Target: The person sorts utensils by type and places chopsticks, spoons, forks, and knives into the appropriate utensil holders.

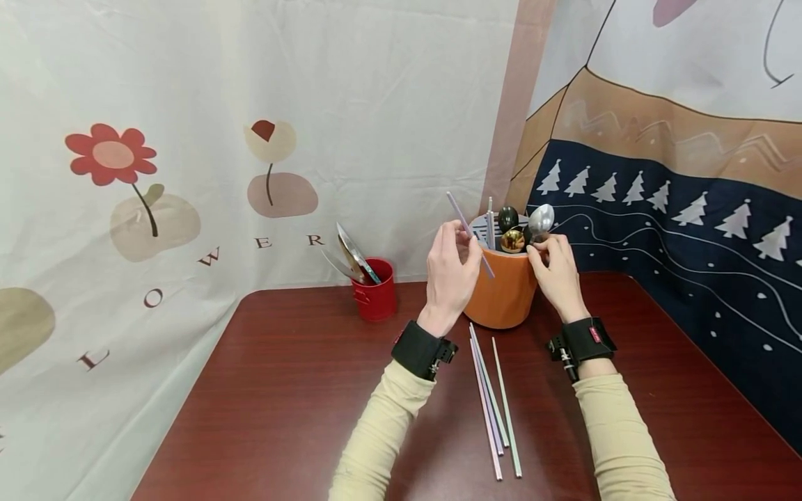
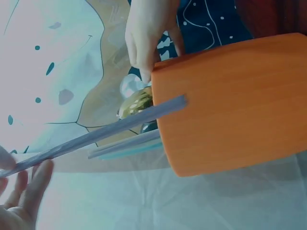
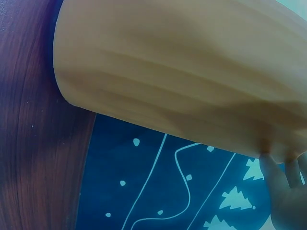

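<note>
A lilac chopstick is pinched in my left hand, slanting in front of an orange utensil holder. Its lower end overlaps the holder's outer wall in the left wrist view. My right hand grips the holder's rim at the right, fingertips against the wall in the right wrist view. Inside the holder stand pale chopsticks, a silver spoon, a gold one and a dark one. Several pastel chopsticks lie on the table in front of the holder.
To the left, a small red bucket holds knives leaning leftward. Behind the dark red wooden table hangs a white printed cloth; a navy cloth with tree shapes borders the right side.
</note>
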